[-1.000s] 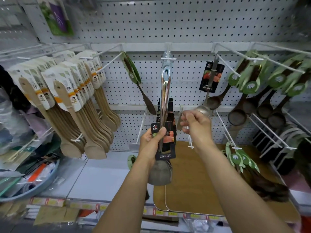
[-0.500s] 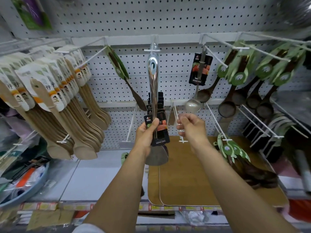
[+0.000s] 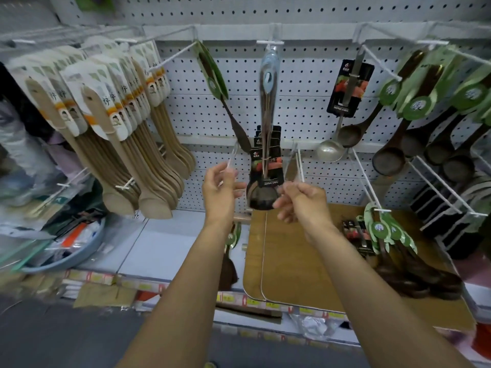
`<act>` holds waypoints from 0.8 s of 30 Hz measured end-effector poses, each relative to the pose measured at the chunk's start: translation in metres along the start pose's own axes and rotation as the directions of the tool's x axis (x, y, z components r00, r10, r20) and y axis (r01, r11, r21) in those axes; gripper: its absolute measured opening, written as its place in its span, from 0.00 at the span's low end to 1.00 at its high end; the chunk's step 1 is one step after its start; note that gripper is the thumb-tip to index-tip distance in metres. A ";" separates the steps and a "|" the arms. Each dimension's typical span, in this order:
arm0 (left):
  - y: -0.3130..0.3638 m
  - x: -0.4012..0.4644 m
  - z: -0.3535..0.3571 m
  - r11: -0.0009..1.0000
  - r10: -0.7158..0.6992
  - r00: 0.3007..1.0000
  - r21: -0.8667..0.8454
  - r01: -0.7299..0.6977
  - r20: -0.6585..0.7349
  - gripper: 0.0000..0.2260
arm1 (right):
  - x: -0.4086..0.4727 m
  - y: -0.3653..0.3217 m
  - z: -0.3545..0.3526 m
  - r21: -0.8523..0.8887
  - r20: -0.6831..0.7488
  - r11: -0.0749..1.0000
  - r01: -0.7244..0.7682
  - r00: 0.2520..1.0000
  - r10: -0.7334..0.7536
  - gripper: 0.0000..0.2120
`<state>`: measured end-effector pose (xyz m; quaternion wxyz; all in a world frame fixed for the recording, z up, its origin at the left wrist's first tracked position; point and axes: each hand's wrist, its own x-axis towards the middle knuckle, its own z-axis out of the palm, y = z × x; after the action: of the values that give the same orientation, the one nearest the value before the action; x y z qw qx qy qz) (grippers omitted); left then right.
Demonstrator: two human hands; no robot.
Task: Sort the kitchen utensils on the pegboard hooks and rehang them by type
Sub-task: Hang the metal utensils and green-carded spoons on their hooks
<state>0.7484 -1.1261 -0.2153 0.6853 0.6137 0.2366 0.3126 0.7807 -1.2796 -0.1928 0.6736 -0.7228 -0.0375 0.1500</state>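
Observation:
Several steel spatulas (image 3: 269,102) with black cards hang from the centre hook (image 3: 269,42), free of both hands. My left hand (image 3: 220,187) is just left of them, its blurred fingertips at the tip of a lower white hook (image 3: 230,162). To their right, my right hand (image 3: 303,200) has loosely curled fingers just below another white hook (image 3: 300,166) and holds nothing I can make out. A steel ladle (image 3: 330,150) with a black card hangs further right. One dark wooden spoon (image 3: 212,73) with a green card hangs alone at upper left of centre.
Beige wooden spatulas (image 3: 119,123) crowd the left hooks. Dark wooden ladles (image 3: 414,107) with green tags fill the right hooks. Wooden cutting boards (image 3: 292,261) lie on the shelf, with dark spoons (image 3: 398,264) on them. A blue basin (image 3: 79,254) sits lower left.
My left hand has let go of the steel spatulas' card and moved left to the lower hook tip. My right hand has dropped slightly below its hook. The spatulas now hang free.

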 end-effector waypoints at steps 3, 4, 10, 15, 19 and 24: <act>-0.004 -0.010 -0.026 0.997 0.034 0.984 -0.059 -0.045 -0.174 0.10 | -0.007 0.013 0.017 -0.053 0.125 0.996 -0.070 0.989 0.076 0.10; -0.008 -0.013 -0.035 0.995 0.023 0.973 -0.089 -0.045 -0.230 0.12 | -0.009 0.019 0.024 -0.070 0.168 0.994 -0.086 0.981 0.097 0.10; -0.057 -0.022 -0.087 0.980 -0.175 0.876 -0.161 0.113 -0.449 0.16 | -0.001 0.067 0.075 -0.250 0.364 0.945 -0.209 0.884 0.292 0.08; -0.119 -0.011 -0.121 0.902 -0.429 0.815 -0.124 0.415 -0.389 0.08 | 0.019 0.127 0.117 -0.371 0.325 0.869 -0.328 0.831 0.452 0.05; -0.171 0.003 -0.142 0.760 -0.644 0.724 -0.093 0.643 -0.247 0.06 | 0.040 0.183 0.148 -0.392 0.251 0.836 -0.383 0.830 0.498 0.07; -0.238 0.027 -0.160 0.681 -0.718 0.669 0.005 0.732 -0.194 0.06 | 0.083 0.257 0.178 -0.420 0.139 0.802 -0.424 0.843 0.519 0.08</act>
<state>0.6863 -1.0081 -0.4702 0.7034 0.4668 0.5330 0.0573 0.7741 -1.1101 -0.4686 0.4541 -0.7990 0.0335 0.3928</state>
